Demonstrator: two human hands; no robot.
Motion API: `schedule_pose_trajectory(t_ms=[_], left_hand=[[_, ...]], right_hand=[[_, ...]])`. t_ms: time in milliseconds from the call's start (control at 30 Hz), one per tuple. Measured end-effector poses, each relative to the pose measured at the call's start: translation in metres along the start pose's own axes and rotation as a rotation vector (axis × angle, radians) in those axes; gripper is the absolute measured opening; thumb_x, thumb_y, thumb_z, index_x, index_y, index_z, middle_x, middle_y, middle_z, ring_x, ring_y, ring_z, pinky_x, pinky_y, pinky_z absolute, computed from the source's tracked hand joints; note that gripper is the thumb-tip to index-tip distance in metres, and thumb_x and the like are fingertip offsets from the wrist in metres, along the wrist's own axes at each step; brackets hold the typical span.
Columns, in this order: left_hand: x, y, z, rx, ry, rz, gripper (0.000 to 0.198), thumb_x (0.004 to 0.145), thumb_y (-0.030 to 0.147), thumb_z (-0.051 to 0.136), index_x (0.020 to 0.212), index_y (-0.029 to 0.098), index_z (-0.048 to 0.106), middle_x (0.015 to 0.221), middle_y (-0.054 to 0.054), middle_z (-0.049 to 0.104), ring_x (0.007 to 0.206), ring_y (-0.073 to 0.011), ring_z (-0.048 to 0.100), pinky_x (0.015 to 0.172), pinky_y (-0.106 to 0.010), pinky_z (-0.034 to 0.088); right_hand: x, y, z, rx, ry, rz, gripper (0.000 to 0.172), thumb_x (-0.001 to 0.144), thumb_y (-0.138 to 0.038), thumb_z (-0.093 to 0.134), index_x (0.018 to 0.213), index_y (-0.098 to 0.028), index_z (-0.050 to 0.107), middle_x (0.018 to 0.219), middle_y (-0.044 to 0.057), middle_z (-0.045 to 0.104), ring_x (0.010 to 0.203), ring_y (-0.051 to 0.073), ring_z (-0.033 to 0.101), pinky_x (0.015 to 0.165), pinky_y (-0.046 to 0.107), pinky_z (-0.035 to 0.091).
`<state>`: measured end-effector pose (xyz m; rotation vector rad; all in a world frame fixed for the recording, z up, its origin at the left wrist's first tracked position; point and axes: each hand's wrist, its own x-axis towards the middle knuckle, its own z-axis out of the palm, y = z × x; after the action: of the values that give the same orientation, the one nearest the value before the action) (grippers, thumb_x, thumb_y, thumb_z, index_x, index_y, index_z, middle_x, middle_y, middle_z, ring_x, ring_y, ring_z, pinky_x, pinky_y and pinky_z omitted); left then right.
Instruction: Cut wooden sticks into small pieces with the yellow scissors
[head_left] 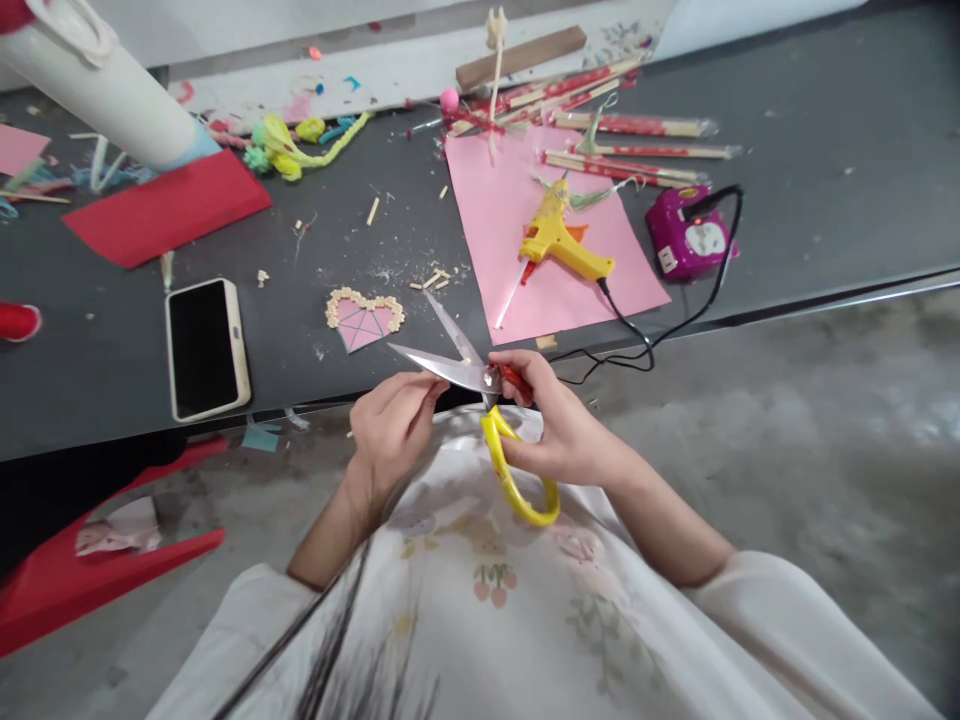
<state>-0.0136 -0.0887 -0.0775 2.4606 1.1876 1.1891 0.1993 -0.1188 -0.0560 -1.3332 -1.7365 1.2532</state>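
Note:
My right hand (551, 425) grips a pair of scissors (454, 368) with one yellow and one red handle, and the blades are spread apart. My left hand (394, 425) is closed in a pinch beside the lower blade; what it pinches is hidden by the blade and fingers. Beyond the scissors lies a pink paper heart (364, 325), its upper edge lined with small pale pieces and dark lines drawn across it. Several short cut sticks (435, 278) rest on the table near the blade tips.
A yellow glue gun (559, 240) lies on pink paper (480, 220), its cord running to a purple power socket (690, 235). Left are a phone (206, 345), a red paper envelope (169, 210) and a white bottle (112, 85). Wrapped stick bundles (630, 125) lie behind.

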Motion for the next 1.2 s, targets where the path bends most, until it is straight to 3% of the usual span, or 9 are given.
schedule_pose_trajectory(t_ms=[133,267,500,767,967,1200], left_hand=[[-0.0013,-0.0013,0.0024,0.022,0.066,0.091,0.017,0.084,0.004,0.054,0.08,0.016,0.066,0.076,-0.003,0.073,0.069,-0.01,0.068,0.059,-0.017,0.048],[0.0,0.0003,-0.0004,0.011,0.021,0.027,0.021,0.086,0.01,0.053,0.071,0.016,0.067,0.072,-0.003,0.074,0.067,-0.0111,0.069,0.058,-0.017,0.049],[0.0013,0.0011,-0.0043,-0.051,-0.049,-0.074,0.03,0.092,0.023,0.05,0.074,0.017,0.072,0.067,-0.003,0.073,0.064,-0.0123,0.068,0.061,-0.019,0.052],[0.0016,0.0015,-0.0046,-0.091,-0.063,-0.13,0.027,0.092,0.024,0.052,0.078,0.017,0.073,0.069,-0.003,0.074,0.065,-0.0121,0.068,0.061,-0.019,0.051],[0.0013,0.0016,-0.0051,-0.077,-0.128,-0.179,0.032,0.095,0.031,0.048,0.081,0.018,0.074,0.068,-0.003,0.072,0.064,-0.0121,0.067,0.06,-0.02,0.051],[0.0042,0.001,-0.0048,-0.059,-0.139,-0.185,0.024,0.094,0.026,0.051,0.086,0.018,0.071,0.078,-0.003,0.073,0.071,-0.0111,0.066,0.067,-0.02,0.05]], right_hand=[[-0.0003,0.0003,-0.0016,-0.037,-0.016,-0.037,0.072,0.072,-0.034,0.072,0.133,-0.019,0.036,0.112,0.012,0.055,0.098,0.023,0.055,0.087,0.041,0.048],[-0.0005,0.0021,-0.0031,-0.045,-0.037,-0.069,0.075,0.072,-0.033,0.073,0.135,-0.019,0.034,0.119,0.014,0.054,0.101,0.024,0.056,0.088,0.042,0.049],[-0.0013,0.0057,-0.0045,-0.042,-0.058,-0.117,0.077,0.075,-0.033,0.072,0.139,-0.02,0.03,0.122,0.015,0.053,0.107,0.026,0.057,0.094,0.045,0.048],[0.0,0.0048,-0.0042,-0.078,-0.057,-0.131,0.082,0.073,-0.038,0.075,0.139,-0.018,0.03,0.126,0.018,0.05,0.112,0.03,0.054,0.095,0.048,0.048],[-0.0001,0.0084,-0.0054,-0.025,-0.07,-0.087,0.084,0.072,-0.04,0.077,0.139,-0.021,0.032,0.125,0.015,0.053,0.11,0.027,0.057,0.098,0.047,0.047],[0.0006,0.009,-0.0014,0.011,-0.001,-0.038,0.085,0.068,-0.035,0.08,0.137,-0.017,0.034,0.121,0.014,0.052,0.106,0.025,0.056,0.093,0.041,0.048]])
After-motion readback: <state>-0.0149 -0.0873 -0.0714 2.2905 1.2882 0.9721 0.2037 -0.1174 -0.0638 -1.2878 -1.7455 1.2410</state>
